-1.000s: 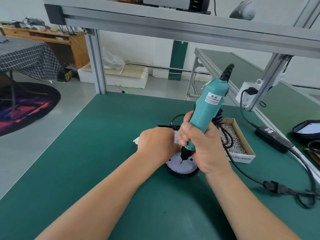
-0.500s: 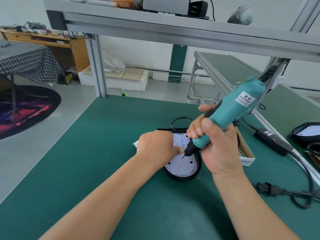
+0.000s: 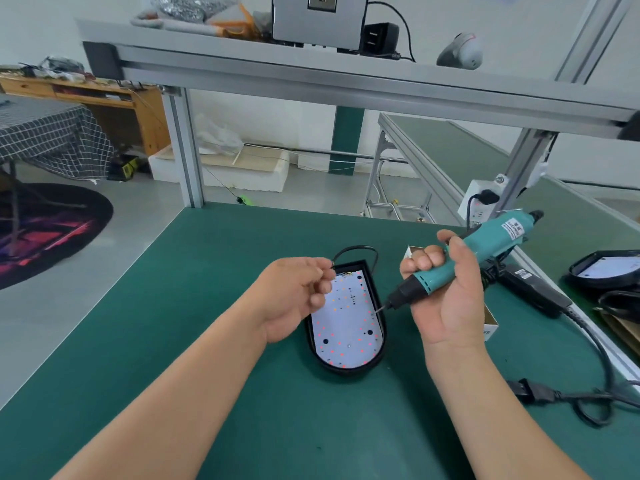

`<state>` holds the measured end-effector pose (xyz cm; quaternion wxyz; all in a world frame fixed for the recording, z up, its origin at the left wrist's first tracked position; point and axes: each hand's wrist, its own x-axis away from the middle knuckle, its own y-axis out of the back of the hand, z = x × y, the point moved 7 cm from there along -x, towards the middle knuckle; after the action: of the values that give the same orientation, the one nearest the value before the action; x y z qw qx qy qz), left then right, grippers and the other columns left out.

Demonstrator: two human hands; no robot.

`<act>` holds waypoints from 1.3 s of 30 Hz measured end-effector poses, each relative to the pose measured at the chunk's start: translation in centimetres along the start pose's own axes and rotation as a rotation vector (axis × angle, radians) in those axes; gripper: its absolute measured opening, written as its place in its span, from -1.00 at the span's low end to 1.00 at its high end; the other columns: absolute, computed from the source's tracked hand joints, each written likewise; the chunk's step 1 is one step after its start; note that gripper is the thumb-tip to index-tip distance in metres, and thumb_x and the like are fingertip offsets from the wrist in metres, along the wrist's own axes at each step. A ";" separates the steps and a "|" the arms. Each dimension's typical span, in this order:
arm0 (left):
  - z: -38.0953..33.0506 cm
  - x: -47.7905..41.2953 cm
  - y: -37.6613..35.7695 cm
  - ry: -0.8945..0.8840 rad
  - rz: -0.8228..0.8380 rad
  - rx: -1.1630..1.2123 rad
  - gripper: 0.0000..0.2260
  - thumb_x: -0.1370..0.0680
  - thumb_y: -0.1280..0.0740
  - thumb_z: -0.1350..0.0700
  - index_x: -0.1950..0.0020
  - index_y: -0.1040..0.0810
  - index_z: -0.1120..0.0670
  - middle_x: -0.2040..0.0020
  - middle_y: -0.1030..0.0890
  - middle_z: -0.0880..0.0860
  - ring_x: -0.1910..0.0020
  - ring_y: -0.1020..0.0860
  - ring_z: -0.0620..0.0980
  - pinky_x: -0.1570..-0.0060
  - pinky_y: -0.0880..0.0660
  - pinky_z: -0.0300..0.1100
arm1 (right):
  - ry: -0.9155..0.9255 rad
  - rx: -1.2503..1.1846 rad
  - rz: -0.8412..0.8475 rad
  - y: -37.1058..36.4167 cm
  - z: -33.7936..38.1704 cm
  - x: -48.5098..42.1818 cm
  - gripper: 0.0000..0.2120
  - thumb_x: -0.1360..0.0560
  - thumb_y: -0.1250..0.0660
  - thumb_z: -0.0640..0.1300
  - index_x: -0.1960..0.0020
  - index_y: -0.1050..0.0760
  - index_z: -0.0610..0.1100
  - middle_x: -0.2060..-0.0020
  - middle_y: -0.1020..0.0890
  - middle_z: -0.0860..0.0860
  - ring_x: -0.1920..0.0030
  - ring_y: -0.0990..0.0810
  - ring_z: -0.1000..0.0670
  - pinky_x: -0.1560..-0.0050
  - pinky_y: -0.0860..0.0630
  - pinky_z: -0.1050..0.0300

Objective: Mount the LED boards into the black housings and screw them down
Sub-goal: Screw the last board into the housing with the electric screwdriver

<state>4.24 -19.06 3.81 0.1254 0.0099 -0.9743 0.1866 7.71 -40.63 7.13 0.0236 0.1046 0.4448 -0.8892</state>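
The green table (image 3: 207, 306) lies bare to the left of the left hand's fingers and toward the person from both hands. Beyond the right hand's knuckles the room is tighter: a small cardboard box (image 3: 490, 327) sits just behind that hand, with a black power brick (image 3: 530, 289) and its cord farther out. A second black shell (image 3: 606, 268) rests near the table's right edge.

The black housing (image 3: 346, 370) lies flat between the two hands. Its long axis runs away from the person, with the rounded end nearest and the square end far. The white LED board (image 3: 346, 323) sits inside it, face up, below and just right of the left fingertips. A black wire loop (image 3: 356, 248) curls out past the square end.

The left hand (image 3: 294, 299) hovers over the board's far left corner, palm turned inward and fingers loosely curled. Whether they pinch anything cannot be told.

The right hand (image 3: 446, 299) is wrapped tightly around the teal screwdriver (image 3: 485, 247). The tool slants down to the left, with its tip at the housing's right rim.
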 end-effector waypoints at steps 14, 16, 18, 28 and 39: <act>2.4 1.5 -3.2 0.068 0.220 -0.079 -0.85 -0.70 -0.36 0.13 0.04 -0.57 0.13 0.22 -0.61 0.03 0.45 -0.45 -0.14 0.56 -0.31 -0.35 | 0.021 -0.046 -0.015 -0.3 0.6 0.3 -0.93 -0.65 -0.27 -0.13 -0.05 -0.50 -0.11 0.31 -0.39 0.04 0.30 -0.41 0.03 0.12 -0.46 0.13; 2.4 1.6 -3.3 0.067 0.216 -0.079 -0.85 -0.70 -0.37 0.12 0.03 -0.61 0.15 0.22 -0.61 0.04 0.44 -0.46 -0.14 0.55 -0.33 -0.35 | 0.033 -0.060 -0.019 -0.4 0.8 0.3 -0.93 -0.65 -0.26 -0.13 -0.05 -0.50 -0.11 0.31 -0.38 0.04 0.30 -0.40 0.03 0.12 -0.47 0.13; 2.4 1.8 -3.4 0.067 0.222 -0.072 -0.86 -0.70 -0.36 0.15 -0.03 -0.64 0.20 0.19 -0.66 0.06 0.38 -0.55 -0.12 0.49 -0.44 -0.33 | 0.042 -0.073 -0.018 -0.6 1.0 0.4 -0.93 -0.66 -0.26 -0.12 -0.05 -0.49 -0.11 0.31 -0.38 0.04 0.29 -0.40 0.03 0.10 -0.47 0.13; 3.2 2.5 -4.1 0.116 0.302 -0.047 -0.88 -0.70 -0.31 0.31 -0.23 -0.56 0.25 -0.09 -0.76 0.21 -0.03 -0.77 0.08 0.29 -0.66 -0.24 | 0.060 -0.068 0.002 -1.2 1.2 0.7 -0.93 -0.65 -0.28 -0.11 -0.03 -0.51 -0.09 0.30 -0.39 0.04 0.29 -0.41 0.03 0.08 -0.48 0.12; 3.6 2.3 -4.2 0.131 0.243 -0.005 -0.93 -0.64 -0.41 0.26 -0.05 -0.70 0.21 0.14 -0.69 0.12 0.32 -0.59 -0.11 0.46 -0.49 -0.33 | 0.071 -0.042 0.011 -1.3 1.1 0.5 -0.92 -0.65 -0.29 -0.10 -0.03 -0.55 -0.07 0.31 -0.41 0.04 0.28 -0.42 0.02 0.07 -0.49 0.11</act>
<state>1.42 -24.22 2.64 0.1654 -0.1205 -0.9586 0.1981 6.83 -40.74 8.67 0.0147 0.1380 0.4632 -0.8753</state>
